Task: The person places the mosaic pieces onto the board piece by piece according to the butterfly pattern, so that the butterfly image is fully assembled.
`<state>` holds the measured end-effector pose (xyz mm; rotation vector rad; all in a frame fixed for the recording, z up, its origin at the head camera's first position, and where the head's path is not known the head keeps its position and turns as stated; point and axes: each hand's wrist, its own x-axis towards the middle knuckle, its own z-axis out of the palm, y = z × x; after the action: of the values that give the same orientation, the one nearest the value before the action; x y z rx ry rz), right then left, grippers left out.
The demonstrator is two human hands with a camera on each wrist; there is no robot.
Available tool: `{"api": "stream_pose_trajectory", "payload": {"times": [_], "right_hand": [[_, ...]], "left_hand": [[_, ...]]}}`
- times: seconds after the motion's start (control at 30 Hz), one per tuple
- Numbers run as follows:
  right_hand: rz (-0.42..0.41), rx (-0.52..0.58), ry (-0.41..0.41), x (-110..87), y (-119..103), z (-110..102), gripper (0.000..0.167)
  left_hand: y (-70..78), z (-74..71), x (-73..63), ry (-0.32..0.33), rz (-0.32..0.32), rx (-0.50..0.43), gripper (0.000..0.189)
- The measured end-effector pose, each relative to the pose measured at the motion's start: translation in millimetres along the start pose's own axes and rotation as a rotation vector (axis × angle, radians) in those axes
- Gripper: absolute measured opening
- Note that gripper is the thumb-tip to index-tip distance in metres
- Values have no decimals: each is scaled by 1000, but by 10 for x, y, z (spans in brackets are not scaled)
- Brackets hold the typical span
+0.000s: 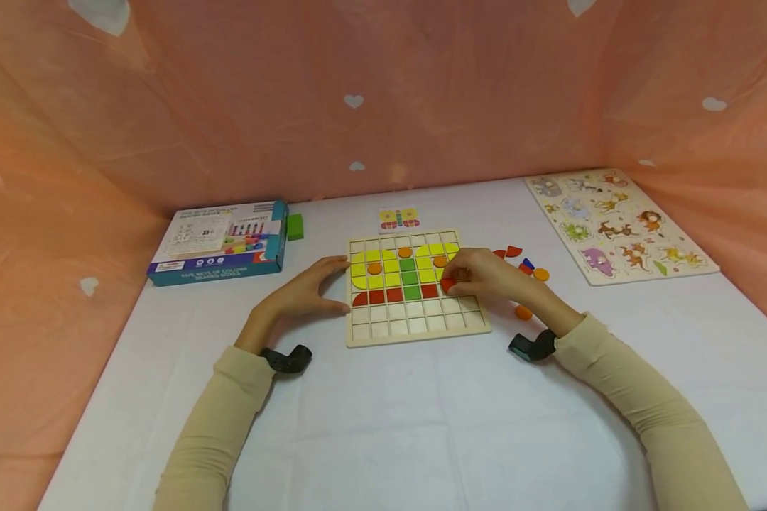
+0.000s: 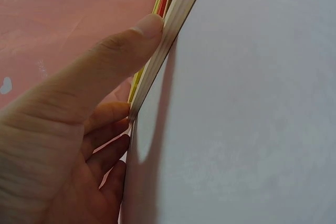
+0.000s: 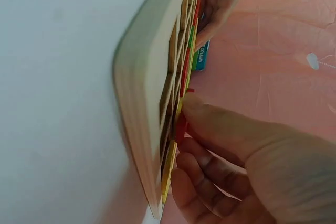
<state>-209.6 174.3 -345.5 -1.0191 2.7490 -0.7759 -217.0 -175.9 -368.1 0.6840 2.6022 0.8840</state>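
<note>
A wooden grid board [image 1: 415, 340] lies in the middle of the table in the head view, its upper rows filled with yellow, orange, green and red pieces. Along its left edge, my left hand [image 1: 308, 289] touches the frame, thumb and fingers spread; the left wrist view has the thumb [image 2: 149, 27] at the rim. My right hand [image 1: 486, 274] pinches a red piece [image 1: 447, 284] over the right part of the red row. In the right wrist view this red piece [image 3: 181, 127] is between thumb and fingers, close over the board, partly hidden by them.
Behind the board lies a small pattern card [image 1: 399, 219]. Loose pieces, including a red quarter [image 1: 514, 251] and an orange disc [image 1: 540, 274], lie right of it. A boxed bead set [image 1: 243, 266] and green block [image 1: 295, 227] stand left; an animal puzzle [image 1: 620, 231] lies far right.
</note>
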Motion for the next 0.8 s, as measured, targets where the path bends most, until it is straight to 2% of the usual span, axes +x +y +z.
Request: {"api": "stream_pose_trajectory", "payload": {"times": [0.47, 0.57, 0.63, 0.7, 0.8], "right_hand": [[-39, -3, 2, 16, 1, 38, 25], [-55, 5, -3, 10, 11, 5, 24], [-57, 12, 26, -10, 39, -75, 23], [-24, 13, 71, -47, 102, -197, 22], [91, -13, 130, -121, 258, -402, 22]], "left_hand": [[-13, 2, -3, 5, 16, 1, 90], [-19, 4, -7, 10, 18, 0, 90], [-19, 9, -6, 7, 17, -5, 90], [-17, 11, -3, 3, 11, -4, 90], [-13, 4, -6, 2, 9, 5, 91]]}}
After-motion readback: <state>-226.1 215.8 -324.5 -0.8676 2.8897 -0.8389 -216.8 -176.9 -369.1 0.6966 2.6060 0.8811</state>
